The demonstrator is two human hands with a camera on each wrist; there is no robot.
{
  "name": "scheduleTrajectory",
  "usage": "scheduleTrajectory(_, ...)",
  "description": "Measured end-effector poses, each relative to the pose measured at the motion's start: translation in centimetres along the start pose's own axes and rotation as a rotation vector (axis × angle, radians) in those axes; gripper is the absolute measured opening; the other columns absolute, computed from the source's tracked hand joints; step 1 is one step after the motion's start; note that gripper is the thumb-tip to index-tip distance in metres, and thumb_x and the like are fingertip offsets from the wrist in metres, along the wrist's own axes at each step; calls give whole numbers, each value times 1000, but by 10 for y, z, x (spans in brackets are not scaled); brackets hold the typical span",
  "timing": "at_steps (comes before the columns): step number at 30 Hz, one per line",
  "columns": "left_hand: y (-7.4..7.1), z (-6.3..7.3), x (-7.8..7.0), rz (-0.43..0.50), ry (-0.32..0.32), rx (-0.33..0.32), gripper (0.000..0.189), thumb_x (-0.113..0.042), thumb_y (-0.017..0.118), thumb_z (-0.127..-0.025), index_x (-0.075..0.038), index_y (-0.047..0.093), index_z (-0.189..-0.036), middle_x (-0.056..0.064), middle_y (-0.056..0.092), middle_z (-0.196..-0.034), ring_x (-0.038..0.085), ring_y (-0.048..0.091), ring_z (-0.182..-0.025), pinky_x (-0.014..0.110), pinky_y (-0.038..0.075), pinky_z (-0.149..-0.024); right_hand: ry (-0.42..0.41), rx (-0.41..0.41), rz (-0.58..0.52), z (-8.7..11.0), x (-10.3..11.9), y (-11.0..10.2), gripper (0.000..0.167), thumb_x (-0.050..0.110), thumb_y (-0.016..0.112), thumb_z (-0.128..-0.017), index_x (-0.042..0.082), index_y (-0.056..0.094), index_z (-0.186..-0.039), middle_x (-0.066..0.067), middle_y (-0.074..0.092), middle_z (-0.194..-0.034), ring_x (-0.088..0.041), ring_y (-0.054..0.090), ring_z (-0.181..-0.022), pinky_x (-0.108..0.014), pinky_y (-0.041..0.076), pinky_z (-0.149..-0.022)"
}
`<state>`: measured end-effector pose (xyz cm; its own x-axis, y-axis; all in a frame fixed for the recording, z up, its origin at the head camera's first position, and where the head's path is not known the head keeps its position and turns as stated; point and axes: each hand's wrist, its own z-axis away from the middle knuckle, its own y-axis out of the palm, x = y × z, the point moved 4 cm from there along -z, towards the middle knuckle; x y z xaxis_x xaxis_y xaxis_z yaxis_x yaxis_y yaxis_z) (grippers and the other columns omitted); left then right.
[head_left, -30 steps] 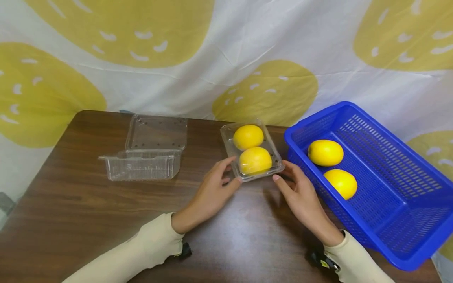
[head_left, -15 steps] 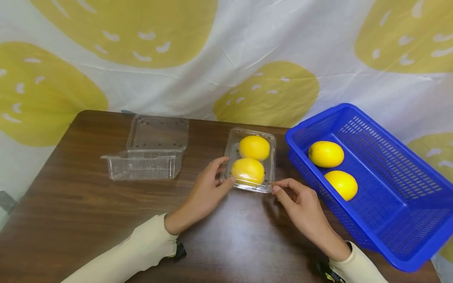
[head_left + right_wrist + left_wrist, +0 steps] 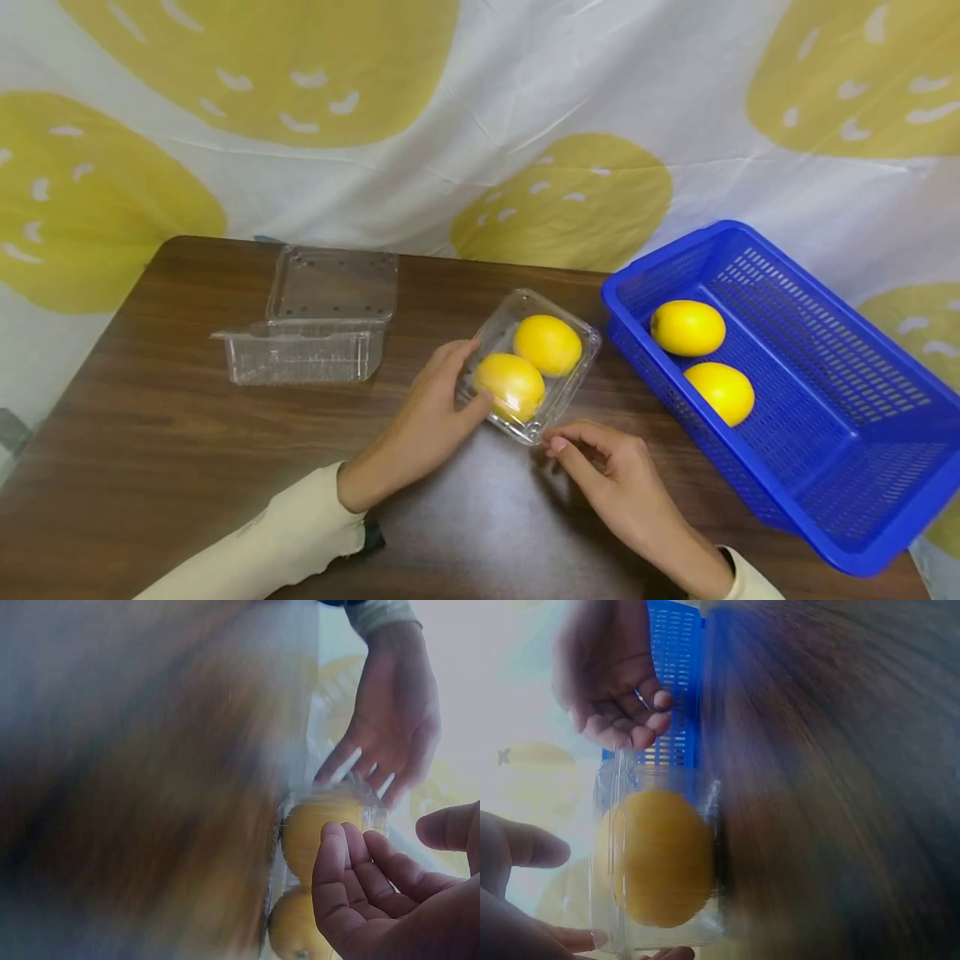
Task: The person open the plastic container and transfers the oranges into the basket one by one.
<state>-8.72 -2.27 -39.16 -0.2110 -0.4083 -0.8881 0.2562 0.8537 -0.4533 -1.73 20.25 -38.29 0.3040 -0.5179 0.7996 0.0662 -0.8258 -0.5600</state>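
Your left hand (image 3: 420, 429) stands spread, its fingers touching the left side of the clear box (image 3: 562, 396), thumb apart from them. The clear box lies between your hands, angled over the table (image 3: 300, 458); whether its base rests flat cannot be told. Your right hand (image 3: 622, 483) has loosely curled fingers, their tips at the near corner, thumb apart. Count, left to right: one open container (image 3: 303, 354) with one lid (image 3: 333, 283) folded back behind it; one clear box containing two yellow fruits (image 3: 547, 345); one blue basket (image 3: 825, 442) containing two further fruits (image 3: 687, 328) towards its left wall.
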Motion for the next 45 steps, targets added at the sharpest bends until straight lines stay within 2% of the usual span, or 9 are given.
scheduleTrajectory(6,0,9,-7,-116,65,38,69,-23,76,-100,2,52,-159,25,35,-172,43,33,-160,64,38,-129,-32,83,-17,10,14,18,17,6,70,-107,13,83,-117,5,81,-109,-9,75,-98,-29,66,-87)
scheduleTrajectory(10,4,13,-13,-302,130,45,71,-34,82,-97,-5,55,-157,28,34,-171,48,30,-160,71,44,-121,-59,98,-10,13,16,24,16,4,72,-105,13,83,-114,6,81,-110,-8,74,-102,-29,65,-89)
scheduleTrajectory(13,10,15,-17,-458,166,41,81,-46,84,-94,-8,53,-158,31,32,-171,52,28,-160,73,41,-122,-54,39,62,12,11,17,16,1,73,-102,13,83,-108,7,81,-102,-5,74,-94,-27,65,-82)
scheduleTrajectory(19,24,15,-21,-627,198,37,97,-64,83,-90,-6,50,-161,32,29,-173,53,31,-159,74,38,-124,144,-115,207,3,-13,-20,16,0,73,-100,12,84,-97,7,80,-86,-5,73,-76,-19,58,-62)
scheduleTrajectory(23,26,15,-24,-707,248,6,98,-63,85,-87,-3,53,-158,33,34,-168,53,39,-152,76,43,-119,263,-135,174,-4,-28,-38,10,7,71,-105,3,79,-108,-4,81,-90,-15,75,-74,-21,57,-58)
scheduleTrajectory(27,23,16,-25,-762,299,10,97,-62,86,-86,-3,54,-156,34,38,-166,52,43,-148,79,41,-119,311,-113,56,-6,-38,-42,28,9,68,-108,-5,67,-132,-18,79,-111,-19,77,-83,-25,65,-66)
scheduleTrajectory(33,18,18,-26,-772,355,51,95,-60,86,-85,-4,55,-155,33,40,-165,52,43,-148,80,37,-120,276,-66,-117,-4,-41,-35,53,-6,64,-105,-9,47,-155,-27,71,-129,-17,75,-94,-29,68,-77)
scheduleTrajectory(38,14,21,-25,-744,385,112,94,-57,85,-88,-3,53,-158,33,35,-168,52,42,-149,79,37,-121,236,-69,-154,-4,-40,-35,61,-10,64,-103,-12,41,-160,-28,71,-126,-16,75,-94,-31,69,-79)
scheduleTrajectory(45,9,23,-22,-711,411,206,94,-53,83,-91,-3,48,-162,32,29,-172,47,36,-154,75,33,-126,264,-61,-133,-2,-42,-37,63,-7,75,-99,-13,48,-155,-23,70,-116,-10,72,-92,-24,67,-78)
